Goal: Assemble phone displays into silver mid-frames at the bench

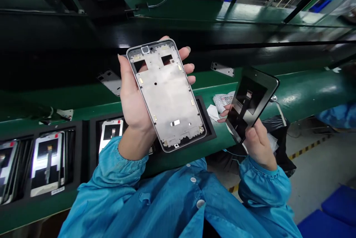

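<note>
My left hand (133, 100) is raised in front of me, its fingers wrapped round the back of a silver metal phone frame (167, 97) whose inner side faces me. My right hand (257, 141) grips the lower edge of a black phone screen panel (251, 100) with a flex cable on its back, tilted and held to the right of the frame. The two parts do not touch. Both sleeves are blue.
A green workbench (306, 89) runs across. Black trays (80, 156) at the lower left hold several screen panels (47, 163) standing on edge. Loose metal plates (222, 69) and white scraps (214, 111) lie on the bench. Blue stools (333, 212) stand at the lower right.
</note>
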Demonstrator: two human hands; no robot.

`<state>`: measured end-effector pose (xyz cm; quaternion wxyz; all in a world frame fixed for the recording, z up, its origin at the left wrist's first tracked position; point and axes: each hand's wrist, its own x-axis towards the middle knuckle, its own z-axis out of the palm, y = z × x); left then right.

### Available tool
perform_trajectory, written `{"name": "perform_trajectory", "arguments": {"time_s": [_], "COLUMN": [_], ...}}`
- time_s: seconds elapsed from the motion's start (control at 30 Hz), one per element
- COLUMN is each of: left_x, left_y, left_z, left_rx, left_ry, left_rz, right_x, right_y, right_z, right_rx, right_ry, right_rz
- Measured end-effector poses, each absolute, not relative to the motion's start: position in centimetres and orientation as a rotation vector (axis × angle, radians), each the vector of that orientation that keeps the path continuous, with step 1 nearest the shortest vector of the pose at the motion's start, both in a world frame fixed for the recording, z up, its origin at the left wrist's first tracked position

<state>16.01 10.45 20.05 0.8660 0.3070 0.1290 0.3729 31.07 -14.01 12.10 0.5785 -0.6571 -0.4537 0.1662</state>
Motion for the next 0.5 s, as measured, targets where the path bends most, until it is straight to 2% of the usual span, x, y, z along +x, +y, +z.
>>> {"name": "perform_trajectory", "arguments": {"time_s": [0.23, 0.5], "left_x": [17.9, 17.6], "left_y": [10.1, 10.4], "left_z": [18.6, 17.9], "left_rx": [0.689, 0.800], "left_ry": [0.236, 0.162], "left_rz": [0.841, 0.904], "right_x": [31.0, 31.4], "right_y": [-13.0, -12.8], "right_z": [16.5, 15.5], "right_rx": [-1.586, -1.623], "right_ry": [-1.568, -1.618], "right_rz": [0.092, 0.112]}}
